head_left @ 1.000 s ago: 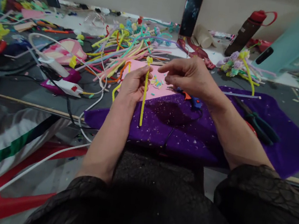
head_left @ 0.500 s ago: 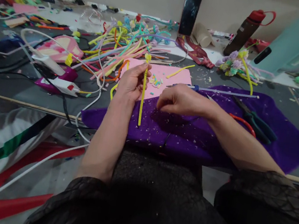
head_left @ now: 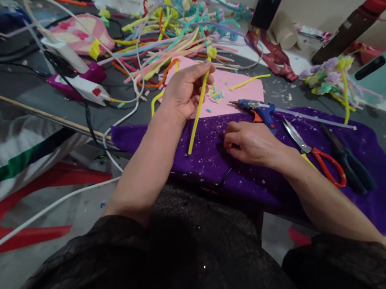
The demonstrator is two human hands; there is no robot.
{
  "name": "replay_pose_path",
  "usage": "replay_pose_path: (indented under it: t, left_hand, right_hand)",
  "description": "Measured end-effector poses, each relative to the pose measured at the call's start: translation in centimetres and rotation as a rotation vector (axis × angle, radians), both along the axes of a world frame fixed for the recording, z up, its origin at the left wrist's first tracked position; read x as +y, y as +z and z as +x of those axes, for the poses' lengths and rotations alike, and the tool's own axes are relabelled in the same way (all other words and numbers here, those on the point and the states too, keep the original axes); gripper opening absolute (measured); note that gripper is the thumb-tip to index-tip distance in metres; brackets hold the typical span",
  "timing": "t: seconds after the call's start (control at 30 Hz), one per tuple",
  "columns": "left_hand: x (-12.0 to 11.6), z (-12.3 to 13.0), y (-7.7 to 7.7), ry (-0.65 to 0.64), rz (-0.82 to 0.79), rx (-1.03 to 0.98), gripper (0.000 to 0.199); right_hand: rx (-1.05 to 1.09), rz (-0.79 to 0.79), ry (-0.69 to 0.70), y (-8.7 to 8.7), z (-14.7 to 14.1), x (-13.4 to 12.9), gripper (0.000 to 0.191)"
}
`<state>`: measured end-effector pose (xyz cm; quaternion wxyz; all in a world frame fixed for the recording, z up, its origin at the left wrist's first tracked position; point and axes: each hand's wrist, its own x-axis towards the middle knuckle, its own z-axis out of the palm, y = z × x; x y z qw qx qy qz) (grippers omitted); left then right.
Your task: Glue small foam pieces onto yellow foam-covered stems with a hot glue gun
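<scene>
In the head view, my left hand [head_left: 183, 87] is closed on a yellow pipe cleaner [head_left: 195, 125], pinching it near the top. The stem hangs nearly upright, with a small yellow tuft at its upper end. My right hand [head_left: 252, 142] is curled low over the purple cloth [head_left: 196, 167], fingertips turned under; anything inside them is hidden. Just beyond it lies a blue glue gun [head_left: 264, 111] with a long glue stick at its back. Red-handled scissors [head_left: 298, 138] rest right of the hand. A pink sheet [head_left: 251, 88] holds small cut pieces and a yellow strip [head_left: 249, 81].
Dark-handled pliers [head_left: 349, 162] lie at the right. A pile of coloured pipe cleaners [head_left: 155, 60] spreads behind my left hand. White cables and a power adapter [head_left: 78, 85] are at the left, beside a seated person's leg [head_left: 11, 155]. A phone [head_left: 269, 5] and bottle [head_left: 350, 30] stand behind.
My right hand has drawn back toward me, uncovering the glue gun and scissors. The left hand keeps hold of the yellow pipe cleaner. The whole view has shifted slightly.
</scene>
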<state>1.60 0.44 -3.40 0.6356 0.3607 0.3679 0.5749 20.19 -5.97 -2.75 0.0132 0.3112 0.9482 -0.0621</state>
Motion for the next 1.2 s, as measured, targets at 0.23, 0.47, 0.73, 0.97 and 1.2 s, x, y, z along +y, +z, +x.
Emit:
replay_pose_path:
  t: [0.23, 0.47, 0.73, 0.97, 1.2]
  left_hand:
    - [-0.2, 0.1, 0.2, 0.027, -0.018, -0.006, 0.015]
    - [-0.4, 0.1, 0.4, 0.064, -0.080, -0.020, 0.014]
    - [-0.2, 0.0, 0.1, 0.060, -0.032, 0.056, 0.015]
    - [-0.4, 0.1, 0.4, 0.037, -0.043, 0.033, 0.014]
    - [-0.4, 0.1, 0.1, 0.001, 0.033, 0.053, 0.016]
  right_hand:
    - [0.167, -0.118, -0.032, -0.7, 0.5, 1.5, 0.008]
    - [0.387, -0.193, -0.217, 0.9, 1.7, 1.9, 0.006]
    - [0.442, -0.333, -0.163, 0.6, 0.0, -0.5, 0.017]
    - [0.567, -0.463, -0.180, 0.7, -0.4, -0.7, 0.019]
    - [0.200, -0.254, 0.225, 0.1, -3.0, -4.2, 0.015]
